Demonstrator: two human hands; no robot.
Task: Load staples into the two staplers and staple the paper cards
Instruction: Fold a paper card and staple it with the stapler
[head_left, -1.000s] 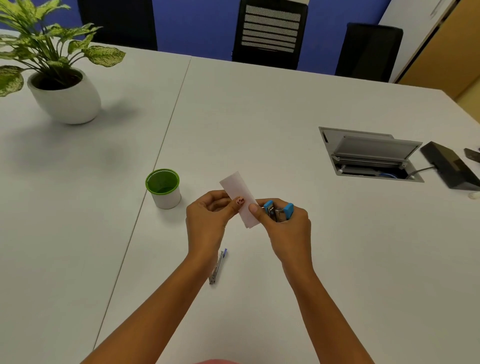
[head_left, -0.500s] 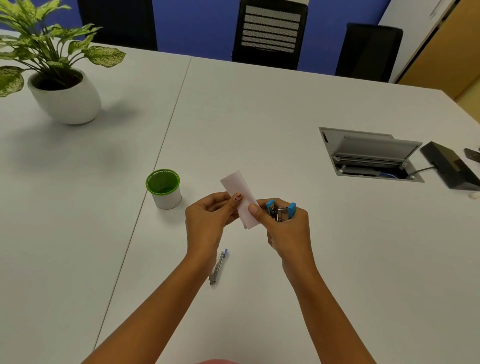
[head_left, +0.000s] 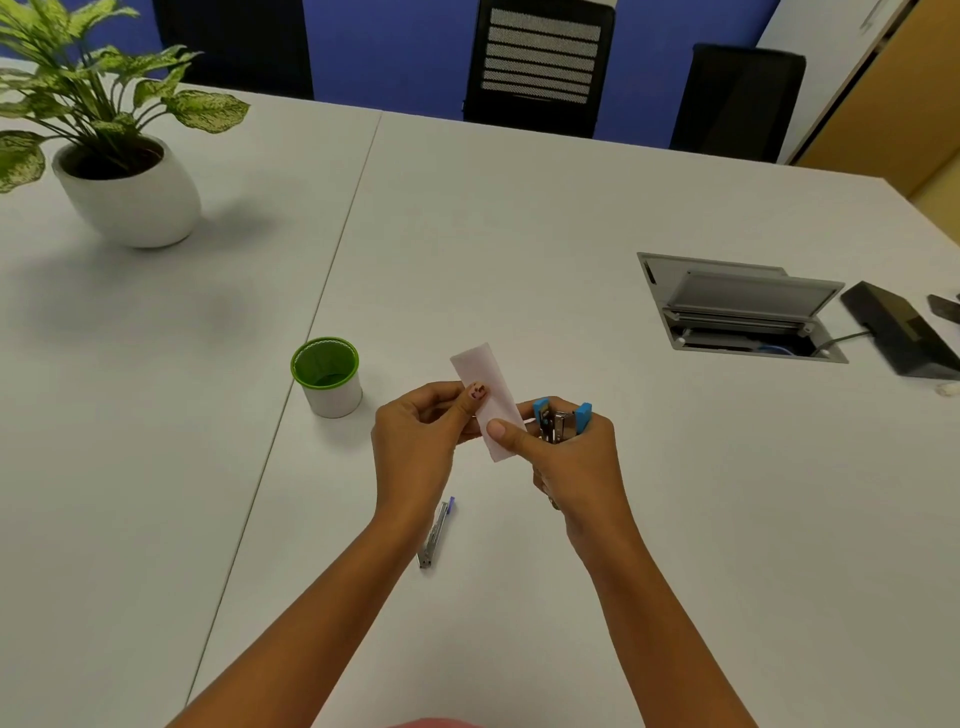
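Here I pinch the paper card (head_left: 485, 400) with my left hand (head_left: 415, 441); my right hand (head_left: 569, 460) grips the blue stapler (head_left: 561, 422), its thumb pressing the card.

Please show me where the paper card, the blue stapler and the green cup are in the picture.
paper card (head_left: 480, 371), head view, on its bare upper half.
blue stapler (head_left: 560, 423), head view, on its metal middle part.
green cup (head_left: 332, 399), head view, on its white outer wall.

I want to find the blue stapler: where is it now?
Head view, near centre: the blue stapler is in the right hand, just right of the paper card that the left hand also pinches.
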